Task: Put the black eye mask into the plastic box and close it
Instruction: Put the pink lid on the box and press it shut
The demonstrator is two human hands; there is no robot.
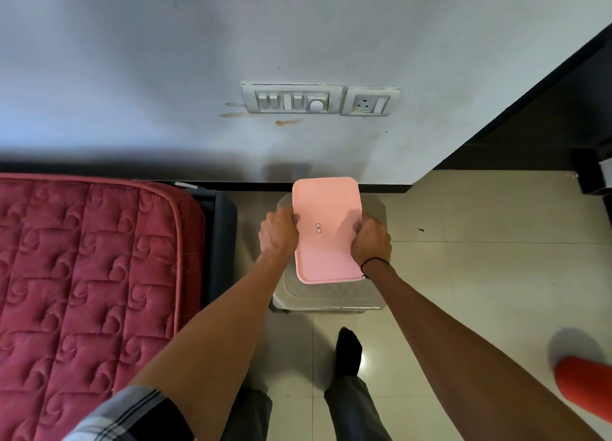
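A pink rectangular lid with a small sticker at its middle lies over a clear plastic box that stands on the tiled floor by the wall. My left hand grips the lid's left edge. My right hand grips its right edge; a black band circles that wrist. The lid looks smaller than the box's visible outline and hides what is inside. The black eye mask is not in sight.
A red quilted mattress on a dark frame lies to the left of the box. A switch panel and socket are on the wall above. My sock-covered foot stands just behind the box. An orange object sits at the right edge.
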